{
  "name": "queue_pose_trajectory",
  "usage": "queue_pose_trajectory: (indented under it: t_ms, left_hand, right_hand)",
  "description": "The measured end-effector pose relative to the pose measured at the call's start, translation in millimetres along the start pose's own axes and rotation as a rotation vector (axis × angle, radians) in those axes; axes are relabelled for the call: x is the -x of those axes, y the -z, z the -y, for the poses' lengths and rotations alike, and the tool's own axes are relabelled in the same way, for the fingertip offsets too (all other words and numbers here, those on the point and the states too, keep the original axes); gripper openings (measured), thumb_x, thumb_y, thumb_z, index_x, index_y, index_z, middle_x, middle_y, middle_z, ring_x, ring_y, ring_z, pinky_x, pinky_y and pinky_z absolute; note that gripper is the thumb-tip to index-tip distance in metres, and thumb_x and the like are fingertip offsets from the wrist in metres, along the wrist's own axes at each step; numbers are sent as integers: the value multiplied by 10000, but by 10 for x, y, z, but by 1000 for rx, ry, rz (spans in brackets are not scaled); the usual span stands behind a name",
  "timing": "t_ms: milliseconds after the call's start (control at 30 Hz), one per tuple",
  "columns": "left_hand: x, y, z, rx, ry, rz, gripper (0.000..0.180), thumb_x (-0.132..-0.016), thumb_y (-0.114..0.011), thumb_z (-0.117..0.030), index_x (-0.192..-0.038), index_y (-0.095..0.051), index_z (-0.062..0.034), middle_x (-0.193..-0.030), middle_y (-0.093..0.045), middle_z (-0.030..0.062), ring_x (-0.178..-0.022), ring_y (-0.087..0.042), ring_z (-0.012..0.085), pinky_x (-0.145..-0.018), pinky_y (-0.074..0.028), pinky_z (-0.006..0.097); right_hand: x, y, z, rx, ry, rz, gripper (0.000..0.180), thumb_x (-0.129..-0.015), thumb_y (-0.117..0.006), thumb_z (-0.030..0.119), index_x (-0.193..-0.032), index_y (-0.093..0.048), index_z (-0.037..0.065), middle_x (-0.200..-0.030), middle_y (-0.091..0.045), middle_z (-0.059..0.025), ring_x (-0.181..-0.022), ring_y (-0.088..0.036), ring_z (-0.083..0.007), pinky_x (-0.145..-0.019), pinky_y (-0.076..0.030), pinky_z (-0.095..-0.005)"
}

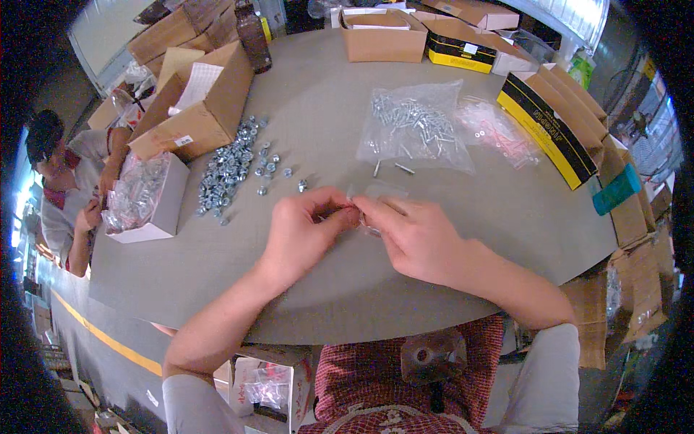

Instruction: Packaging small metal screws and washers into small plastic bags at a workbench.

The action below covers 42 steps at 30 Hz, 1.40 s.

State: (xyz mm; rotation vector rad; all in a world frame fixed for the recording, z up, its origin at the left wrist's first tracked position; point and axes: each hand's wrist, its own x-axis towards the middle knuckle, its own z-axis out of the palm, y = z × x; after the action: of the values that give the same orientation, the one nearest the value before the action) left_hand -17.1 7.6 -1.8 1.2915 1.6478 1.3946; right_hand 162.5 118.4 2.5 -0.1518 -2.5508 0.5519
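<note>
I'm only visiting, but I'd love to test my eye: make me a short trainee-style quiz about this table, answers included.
1. Multiple choice: what is in the large clear bag on the table?
A) wooden blocks
B) slender metal fasteners
C) glass bottles

2. True or false: the loose shiny metal parts lie to the left of that bag.

3. In your own words: what shows where the left hand and right hand meet?

Key: 1. B. 2. True. 3. A bit of clear plastic; finer detail is too small to tell.

Co-worker [66,192] — yellow floor line [105,339].
</note>
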Motion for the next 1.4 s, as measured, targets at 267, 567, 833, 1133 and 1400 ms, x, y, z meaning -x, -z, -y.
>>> queue_pose_trajectory:
  t_ms: [267, 567, 833, 1133, 1400]
  left_hand:
    - [13, 50, -50, 141, 25, 17, 70, -884, -697, -62, -922, -658, -18, -858, -707, 52, -779, -652, 118, -696, -519, 259]
    - [31, 15, -72, 245, 63, 116, 119, -902, -670, -73, -998, -667, -3, -903, -700, 37, -817, -641, 98, -657, -508, 251]
    - [24, 58, -76, -144, -5, 111, 78, -881, -716, -65, -925, -680, -12, -843, -694, 32, -772, -638, 104, -674, -520, 247]
    - [53, -10, -92, 254, 28, 77, 80, -831, -739, -9, -811, -661, -11, -828, -726, 68, -762, -650, 90, -693, -516, 246]
    - [53, -24, -153, 339, 127, 44, 56, -870, -729, -62, -881, -690, -23, -832, -710, 44, -745, -627, 72, -620, -464, 235]
  right_hand:
    - [-33, -2, 69, -234, -29, -5, 410, -863, -650, 99, -1253, -544, 27, -974, -666, -195, -847, -687, -375, -707, -562, -452]
    - [-39, -56, -59, -396, -121, -120, 288, -909, -618, 98, -1186, -575, 34, -1026, -678, -196, -888, -688, -369, -734, -564, -428]
    - [-16, -48, -24, 13, 7, -66, 333, -870, -643, 103, -1193, -582, 51, -1025, -652, -197, -863, -665, -390, -747, -548, -460]
    - [-59, -11, 162, -303, -82, -67, 429, -875, -708, 157, -1253, -528, 62, -1009, -664, -169, -898, -692, -330, -769, -555, -424]
    - [-57, -62, 70, -496, -143, -116, 302, -902, -615, 32, -1197, -565, 78, -883, -684, -137, -783, -705, -319, -679, -560, -390]
